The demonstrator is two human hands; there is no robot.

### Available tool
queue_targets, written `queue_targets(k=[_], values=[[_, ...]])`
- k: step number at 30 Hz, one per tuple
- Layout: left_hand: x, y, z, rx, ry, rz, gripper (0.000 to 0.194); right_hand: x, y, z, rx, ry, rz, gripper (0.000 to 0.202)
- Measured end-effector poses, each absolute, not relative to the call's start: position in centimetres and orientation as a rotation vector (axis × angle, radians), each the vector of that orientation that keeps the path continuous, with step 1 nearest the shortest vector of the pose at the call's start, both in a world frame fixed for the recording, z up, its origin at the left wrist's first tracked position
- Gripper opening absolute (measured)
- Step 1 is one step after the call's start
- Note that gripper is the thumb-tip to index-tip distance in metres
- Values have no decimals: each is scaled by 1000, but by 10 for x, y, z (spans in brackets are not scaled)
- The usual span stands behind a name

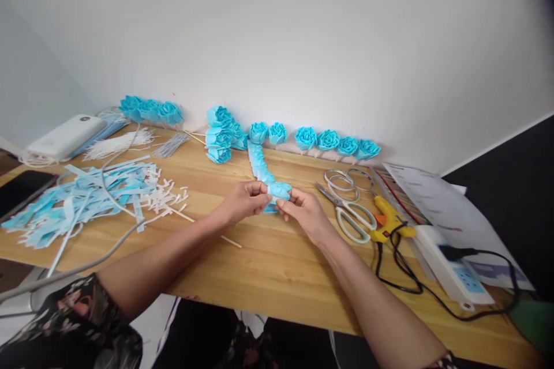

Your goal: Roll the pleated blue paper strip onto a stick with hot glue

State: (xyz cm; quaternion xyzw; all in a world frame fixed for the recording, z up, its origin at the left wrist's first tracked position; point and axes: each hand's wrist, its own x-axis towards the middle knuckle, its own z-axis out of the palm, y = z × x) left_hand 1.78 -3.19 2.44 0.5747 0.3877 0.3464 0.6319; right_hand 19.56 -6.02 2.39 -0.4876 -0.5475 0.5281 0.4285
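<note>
Between both hands, just above the middle of the table, is a light blue paper petal piece [279,191]. My left hand [249,200] pinches its left side with thumb and forefinger. From the right, the fingers of my right hand [302,210] close on its lower right edge. Directly behind it, a row of overlapping blue petals [258,161] runs back towards the wall. A thin wooden stick [231,241] lies partly under my left forearm. My fingers hide part of the held piece.
Blue paper flowers [328,140] line the wall, with a cluster of blue flowers [220,135] left of centre. Paper strips [86,199] and a grey cable spread at left. On the right lie scissors [352,216], a yellow glue gun [389,222] and a power strip [454,268].
</note>
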Motion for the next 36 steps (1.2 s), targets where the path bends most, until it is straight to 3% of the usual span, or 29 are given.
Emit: queue_targets(k=[11, 20, 25, 30, 36], values=[[15, -28, 23, 1112, 848, 806, 31, 203, -61, 33, -1101, -1304, 1498, 22], [15, -30, 33, 1128, 871, 901, 28, 205, -57, 27, -1157, -1239, 1330, 23], [15, -43, 40, 1631, 990, 1154, 31, 201, -59, 27, -1155, -1307, 1237, 24], [18, -47, 30, 2059, 1040, 1076, 20, 198, -60, 23, -1178, -1390, 1150, 20], [17, -41, 21, 2143, 1206, 1036, 16, 197, -61, 19, -1221, -1529, 994, 18]])
